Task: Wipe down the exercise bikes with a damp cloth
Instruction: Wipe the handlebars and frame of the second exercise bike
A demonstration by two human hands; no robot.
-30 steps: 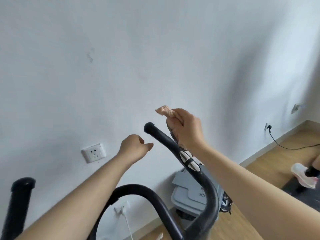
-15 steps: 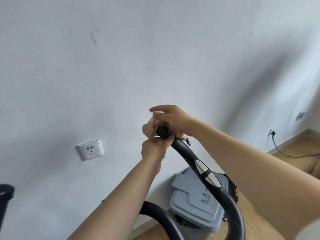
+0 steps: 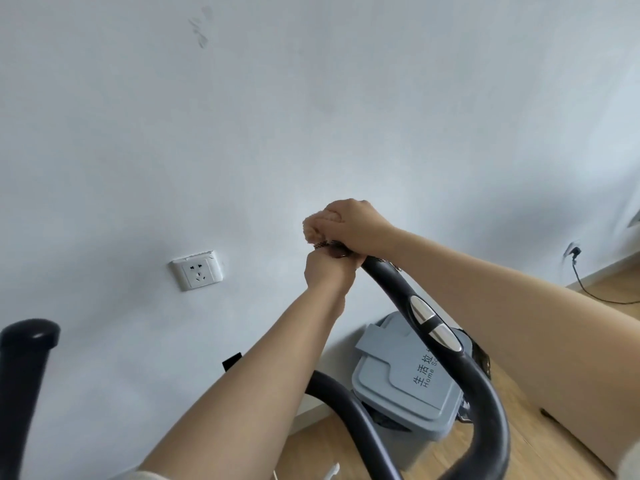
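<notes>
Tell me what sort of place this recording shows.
Probably a room in a home, not a gym: an exercise-bike handlebar before a plain white wall, a wood floor, and a grey lidded bin.

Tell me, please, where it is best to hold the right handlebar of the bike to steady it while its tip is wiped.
Probably grip the right handlebar on the bare black tube just under the right hand and cloth, above the metal sensor plates. Come from the left, as the left hand does: the tube is round and easy to wrap.
</notes>
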